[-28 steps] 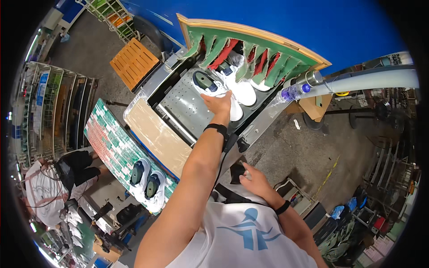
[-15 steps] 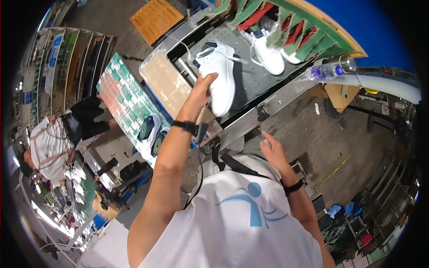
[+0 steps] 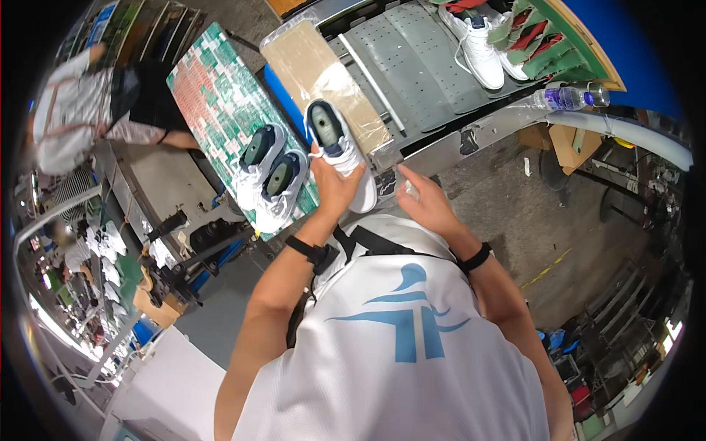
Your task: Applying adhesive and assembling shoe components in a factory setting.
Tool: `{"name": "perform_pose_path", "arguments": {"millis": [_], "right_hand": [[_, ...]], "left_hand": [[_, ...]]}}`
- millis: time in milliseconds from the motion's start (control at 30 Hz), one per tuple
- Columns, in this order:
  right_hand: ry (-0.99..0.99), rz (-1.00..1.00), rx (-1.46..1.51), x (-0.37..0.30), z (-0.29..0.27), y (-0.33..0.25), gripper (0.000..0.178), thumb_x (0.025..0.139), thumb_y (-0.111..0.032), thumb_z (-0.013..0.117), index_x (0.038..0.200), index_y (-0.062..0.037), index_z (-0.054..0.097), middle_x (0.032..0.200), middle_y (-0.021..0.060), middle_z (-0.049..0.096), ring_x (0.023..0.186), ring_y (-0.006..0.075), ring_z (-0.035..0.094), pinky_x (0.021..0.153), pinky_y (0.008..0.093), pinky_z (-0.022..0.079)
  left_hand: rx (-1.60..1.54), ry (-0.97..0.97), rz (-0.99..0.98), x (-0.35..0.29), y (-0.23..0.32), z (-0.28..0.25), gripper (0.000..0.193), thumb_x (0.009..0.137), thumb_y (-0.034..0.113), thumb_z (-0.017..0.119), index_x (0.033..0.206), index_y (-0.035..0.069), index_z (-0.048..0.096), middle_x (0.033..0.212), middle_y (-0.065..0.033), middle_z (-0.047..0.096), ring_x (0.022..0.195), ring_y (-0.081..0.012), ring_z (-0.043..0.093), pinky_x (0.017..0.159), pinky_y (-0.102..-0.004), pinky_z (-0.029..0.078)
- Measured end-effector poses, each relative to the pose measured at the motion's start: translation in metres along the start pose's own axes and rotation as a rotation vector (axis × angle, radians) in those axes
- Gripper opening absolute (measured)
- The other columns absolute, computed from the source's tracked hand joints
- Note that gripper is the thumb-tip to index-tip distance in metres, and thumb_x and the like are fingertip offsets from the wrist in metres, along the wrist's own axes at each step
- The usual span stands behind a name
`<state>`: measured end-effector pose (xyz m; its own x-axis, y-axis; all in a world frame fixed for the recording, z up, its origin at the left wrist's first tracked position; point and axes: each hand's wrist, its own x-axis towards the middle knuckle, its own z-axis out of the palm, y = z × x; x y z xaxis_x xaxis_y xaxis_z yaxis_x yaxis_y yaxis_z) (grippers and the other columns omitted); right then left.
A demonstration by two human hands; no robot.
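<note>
My left hand [image 3: 337,184] grips a white sneaker [image 3: 361,192] by its side, fingers and thumb wrapped over the front part. The sneaker has a dark navy collar and white laces, and a grey-green form with a small hole fills its opening. Its heel end lies over the brown taped board [image 3: 312,55]. Close to its toe is my right hand [image 3: 428,204], fingers curled with the index finger forward; a small pale thing shows in it, too small to name. Two similar sneakers, one [image 3: 254,165] beside another [image 3: 283,187], stand on the green-and-white patterned board [image 3: 213,95] at the left.
A dark perforated conveyor [image 3: 412,62] runs under a green and red cloth curtain [image 3: 540,40], with white sneakers [image 3: 482,55] near it. A clear bottle [image 3: 566,98] lies on the metal edge. At the far left another person [image 3: 77,110] stands by the racks.
My left hand has brought the sneaker off the conveyor, toward me, turning its opening into view. My right hand has risen close to it. The view has shifted, and the other person has moved.
</note>
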<state>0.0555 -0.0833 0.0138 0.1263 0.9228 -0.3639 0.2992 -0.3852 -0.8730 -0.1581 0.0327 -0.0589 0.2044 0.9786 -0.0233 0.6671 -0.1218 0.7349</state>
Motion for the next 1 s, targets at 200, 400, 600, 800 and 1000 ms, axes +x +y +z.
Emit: {"name": "perform_pose_path", "arguments": {"millis": [200, 400, 600, 800, 1000], "right_hand": [[-0.06, -0.191, -0.066, 0.008, 0.044, -0.044, 0.073, 0.088, -0.025, 0.078, 0.151, 0.0045, 0.054, 0.117, 0.0211, 0.07, 0.11, 0.0377, 0.069, 0.1, 0.0448, 0.052], [-0.046, -0.544, -0.588, 0.033, 0.071, -0.07, 0.083, 0.08, -0.031, 0.08, 0.148, 0.0073, 0.054, 0.11, 0.0184, 0.067, 0.103, 0.0354, 0.065, 0.095, 0.047, 0.049], [-0.095, -0.673, -0.934, 0.045, 0.083, -0.082, 0.08, 0.081, -0.034, 0.078, 0.147, 0.0078, 0.057, 0.099, 0.0209, 0.068, 0.095, 0.0372, 0.067, 0.092, 0.0464, 0.05], [-0.23, -0.273, -0.462, 0.055, 0.078, -0.092, 0.071, 0.084, -0.033, 0.074, 0.135, 0.0151, 0.063, 0.118, 0.0315, 0.073, 0.109, 0.0461, 0.071, 0.101, 0.0484, 0.054], [-0.623, -0.232, -0.182, 0.054, 0.096, -0.089, 0.07, 0.092, -0.037, 0.07, 0.145, 0.0065, 0.062, 0.125, 0.0293, 0.074, 0.116, 0.0374, 0.073, 0.105, 0.0404, 0.053]], "left_hand": [[-0.424, -0.351, -0.302, 0.003, -0.038, -0.032, 0.114, 0.086, 0.029, 0.089, 0.169, -0.001, 0.017, 0.161, -0.032, 0.041, 0.144, -0.0407, 0.048, 0.12, -0.0442, 0.039], [-0.23, -0.3, -0.21, 0.047, -0.028, -0.101, 0.041, 0.099, 0.025, 0.076, 0.128, -0.004, 0.072, 0.112, -0.0151, 0.078, 0.103, -0.0195, 0.074, 0.09, -0.0312, 0.058], [-0.408, -0.414, -0.106, 0.119, -0.057, -0.035, 0.109, 0.085, 0.044, 0.089, 0.163, -0.007, 0.034, 0.151, -0.0318, 0.058, 0.137, -0.0382, 0.062, 0.112, -0.0395, 0.051], [-0.465, -0.4, -0.115, 0.127, -0.068, -0.021, 0.115, 0.08, 0.045, 0.093, 0.164, -0.007, 0.033, 0.15, -0.0292, 0.06, 0.135, -0.0351, 0.064, 0.113, -0.0376, 0.05], [-0.421, -0.455, -0.144, 0.125, -0.054, -0.037, 0.116, 0.081, 0.048, 0.092, 0.165, -0.006, 0.033, 0.148, -0.0303, 0.061, 0.135, -0.0353, 0.064, 0.114, -0.0372, 0.049]]}}
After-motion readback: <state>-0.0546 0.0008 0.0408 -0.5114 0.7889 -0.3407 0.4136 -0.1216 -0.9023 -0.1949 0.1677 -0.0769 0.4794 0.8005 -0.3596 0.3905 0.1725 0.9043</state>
